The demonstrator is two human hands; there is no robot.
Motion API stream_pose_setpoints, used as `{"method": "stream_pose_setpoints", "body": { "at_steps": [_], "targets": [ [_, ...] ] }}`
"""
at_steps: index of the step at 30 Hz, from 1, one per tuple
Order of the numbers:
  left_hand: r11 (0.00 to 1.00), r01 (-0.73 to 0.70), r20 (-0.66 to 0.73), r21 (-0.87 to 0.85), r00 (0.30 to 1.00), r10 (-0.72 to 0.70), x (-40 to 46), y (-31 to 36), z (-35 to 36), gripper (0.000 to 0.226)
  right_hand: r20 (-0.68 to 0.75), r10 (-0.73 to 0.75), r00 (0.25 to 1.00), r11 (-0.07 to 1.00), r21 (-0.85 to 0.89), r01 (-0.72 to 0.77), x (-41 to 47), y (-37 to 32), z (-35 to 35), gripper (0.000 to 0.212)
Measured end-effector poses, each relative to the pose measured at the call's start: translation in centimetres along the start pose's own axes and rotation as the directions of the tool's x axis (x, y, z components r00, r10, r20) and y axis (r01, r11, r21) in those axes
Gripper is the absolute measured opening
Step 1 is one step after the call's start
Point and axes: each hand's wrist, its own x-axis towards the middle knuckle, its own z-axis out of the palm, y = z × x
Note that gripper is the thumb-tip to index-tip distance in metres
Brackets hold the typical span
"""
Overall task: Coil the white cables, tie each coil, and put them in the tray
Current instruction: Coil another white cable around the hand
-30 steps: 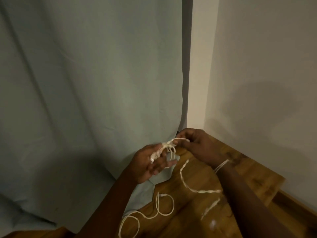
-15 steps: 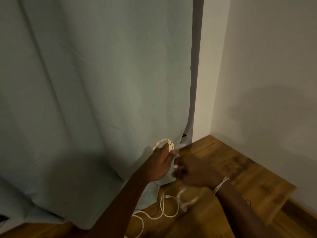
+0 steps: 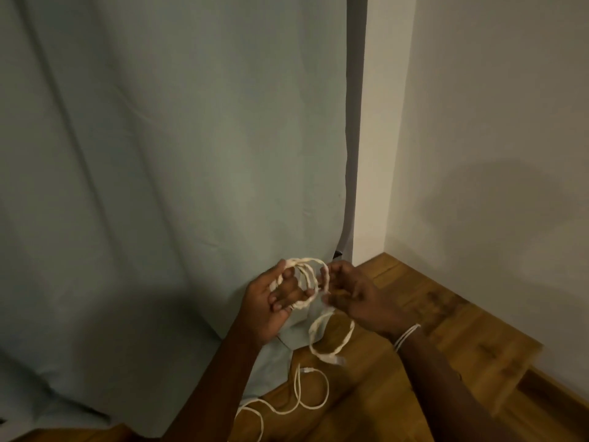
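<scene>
Widened since half a second ago: white cable coil [image 3: 301,282] at lower centre, looped over spread left hand [image 3: 271,301], pinched by right hand [image 3: 353,298]; light, limp, springy; best gripped across bundled loops.

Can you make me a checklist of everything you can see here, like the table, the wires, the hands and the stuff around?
Surface: wooden tabletop, its corner at the right.
Job's things: white cable coil looped round the left hand's fingers, its loose tail hanging down to a plug end; no tray seen.
Clutter: nothing seen.
Grippers: left hand carries the coil on spread fingers; right hand pinches the cable beside the coil and wears white string on its wrist.
Cables: second white cable lying loose on the tabletop, uncoiled.
Surroundings: pale grey-green curtain behind, draping onto the table; plain wall at right.
</scene>
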Motion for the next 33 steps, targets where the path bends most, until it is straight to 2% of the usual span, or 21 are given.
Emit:
{"method": "stream_pose_setpoints", "body": {
  "at_steps": [3, 4, 6, 8, 10, 12, 14, 16, 18, 19, 21, 22, 23, 24, 26, 28, 29, 31, 33],
  "targets": [
    [0.987, -0.12, -0.096, -0.105, 0.989, 0.11, 0.5, 0.7, 0.7, 0.035, 0.25, 0.177, 0.952, 0.984, -0.068, -0.165, -1.1, 1.3, 1.2, 0.039],
    [0.979, -0.163, -0.127, -0.125, 0.981, 0.147, 0.7, 0.9, 1.1, 0.037, 0.307, 0.176, 0.935, 0.983, -0.098, -0.153, -1.4, 1.7, 2.0, 0.038],
    [0.967, -0.22, -0.125, -0.126, 0.971, 0.205, 1.0, 1.0, 1.7, 0.043, 0.324, 0.129, 0.937, 0.979, -0.192, -0.068, -1.9, 2.3, 3.9, 0.032],
    [0.965, -0.261, -0.122, 0.006, 0.958, 0.26, 1.5, 0.9, 1.7, 0.041, 0.317, 0.079, 0.945, 0.96, -0.279, 0.014, -2.3, 2.6, 6.0, 0.028],
    [0.907, -0.31, -0.183, 0.284, 0.911, 0.369, 2.0, 0.7, 0.6, 0.035, 0.311, 0.021, 0.95, 0.912, -0.394, 0.109, -2.9, 2.8, 7.2, 0.024],
    [0.702, -0.272, -0.167, 0.658, 0.856, 0.489, 1.8, 0.6, -1.0, 0.036, 0.264, -0.027, 0.964, 0.861, -0.483, 0.157, -3.7, 2.4, 7.4, 0.019],
    [0.418, -0.163, -0.078, 0.894, 0.861, 0.503, 1.4, 0.6, -2.6, 0.041, 0.162, -0.084, 0.983, 0.863, -0.481, 0.153, -4.7, 0.7, 6.2, 0.025],
    [0.201, -0.095, -0.006, 0.975, 0.893, 0.451, 1.2, 0.4, -4.6, 0.043, 0.06, -0.177, 0.982, 0.879, -0.44, 0.185, -5.5, -1.8, 4.4, 0.03],
    [0.053, -0.039, 0.016, 0.998, 0.925, 0.379, 1.1, -0.1, -6.4, 0.035, -0.033, -0.191, 0.981, 0.951, -0.253, 0.177, -6.0, -4.2, 2.7, 0.024],
    [0.064, -0.013, -0.007, 0.998, 0.951, 0.308, 1.0, -0.5, -6.8, 0.028, -0.078, -0.157, 0.984, 0.984, -0.097, 0.149, -5.9, -5.0, 1.9, 0.021],
    [0.258, 0.068, -0.105, 0.964, 0.986, 0.131, 0.2, -1.4, -5.8, 0.022, -0.168, -0.074, 0.983, 0.975, 0.197, 0.107, -5.2, -6.4, 0.5, 0.02],
    [0.368, 0.132, -0.159, 0.92, 0.986, 0.045, -0.3, -1.9, -5.2, 0.021, -0.197, -0.012, 0.98, 0.934, 0.348, 0.082, -4.6, -6.7, -0.1, 0.02],
    [0.475, 0.187, -0.187, 0.86, 0.981, -0.047, -0.9, -2.5, -4.6, 0.023, -0.217, 0.071, 0.974, 0.862, 0.505, 0.05, -3.9, -6.7, -0.6, 0.02],
    [0.601, 0.204, -0.156, 0.773, 0.979, -0.131, -1.4, -3.2, -4.3, 0.027, -0.219, 0.17, 0.961, 0.745, 0.667, 0.02, -3.2, -6.5, -1.0, 0.018],
    [0.841, 0.18, -0.016, 0.511, 0.98, -0.201, -2.3, -4.1, -3.7, 0.031, -0.191, 0.353, 0.916, 0.448, 0.894, 0.014, -2.1, -5.2, -1.4, 0.015],
    [0.941, 0.217, 0.053, 0.261, 0.97, -0.239, -2.5, -4.7, -3.2, 0.034, -0.165, 0.462, 0.871, 0.223, 0.973, 0.066, -1.5, -3.2, -1.1, 0.012],
    [0.954, 0.233, 0.096, 0.187, 0.963, -0.254, -2.6, -4.8, -2.9, 0.034, -0.155, 0.504, 0.85, 0.173, 0.982, 0.077, -1.5, -2.1, -0.7, 0.014],
    [0.973, 0.187, 0.18, 0.137, 0.961, -0.21, -2.7, -4.5, -2.3, 0.03, -0.125, 0.601, 0.79, 0.229, 0.973, -0.019, -1.6, -0.3, 0.7, 0.02],
    [0.979, 0.102, 0.208, 0.176, 0.968, -0.139, -2.7, -3.7, -1.2, 0.027, -0.062, 0.651, 0.756, 0.367, 0.898, -0.243, -2.0, 0.5, 2.7, 0.023]
  ]
}}
